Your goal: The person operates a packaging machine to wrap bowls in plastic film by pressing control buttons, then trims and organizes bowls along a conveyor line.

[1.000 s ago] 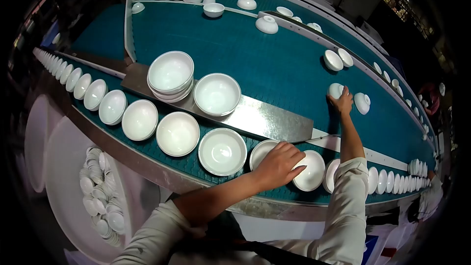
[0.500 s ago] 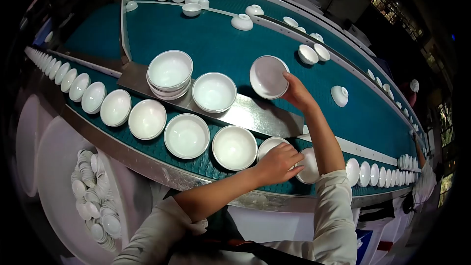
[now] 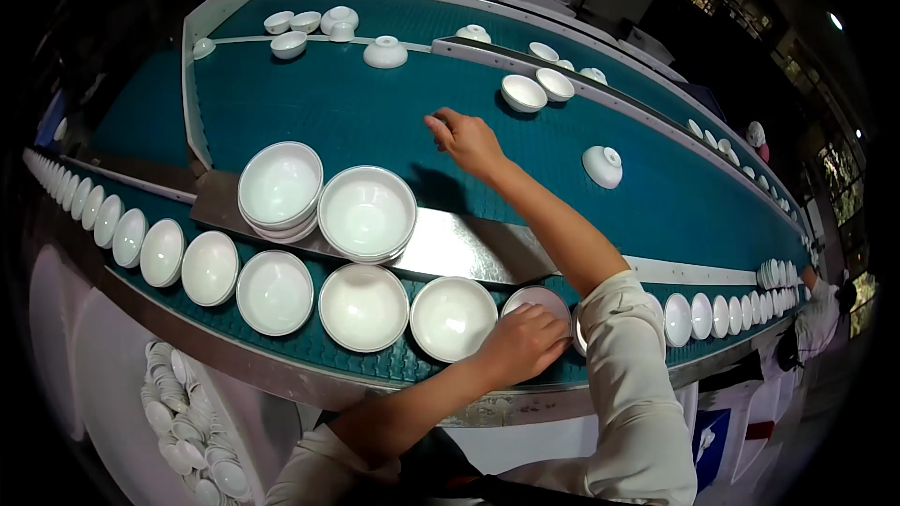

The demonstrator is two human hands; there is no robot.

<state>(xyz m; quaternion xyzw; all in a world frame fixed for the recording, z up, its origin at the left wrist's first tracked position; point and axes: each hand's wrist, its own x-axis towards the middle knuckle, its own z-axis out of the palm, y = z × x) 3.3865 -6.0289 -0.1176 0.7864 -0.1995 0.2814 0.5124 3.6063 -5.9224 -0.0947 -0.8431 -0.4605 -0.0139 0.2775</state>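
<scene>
In the lower middle, my left hand (image 3: 521, 345) is closed over the near rim of a white bowl (image 3: 536, 300) in the row on the narrow green belt. Its fingertips are partly hidden. My right hand (image 3: 465, 142) hovers above the wide green belt, empty, fingers loosely bent and a gap at the thumb. To its lower left, two bowl stacks stand on a metal ledge: one stack (image 3: 280, 186) at the left and another stack (image 3: 367, 213) beside it. Nearer to me, white bowls (image 3: 364, 307) sit upright in a line along the narrow belt.
The wide belt (image 3: 309, 94) carries scattered bowls, including an upturned bowl (image 3: 603, 167) at the right. A divider rail (image 3: 637, 112) crosses behind. Below left is a large pale bin (image 3: 103, 356) with many small white dishes. Another person (image 3: 817, 305) is at far right.
My right hand has moved left and let go of its bowl, which now appears stacked on the ledge's right-hand bowl. My left hand has shifted slightly down. The view has turned.
</scene>
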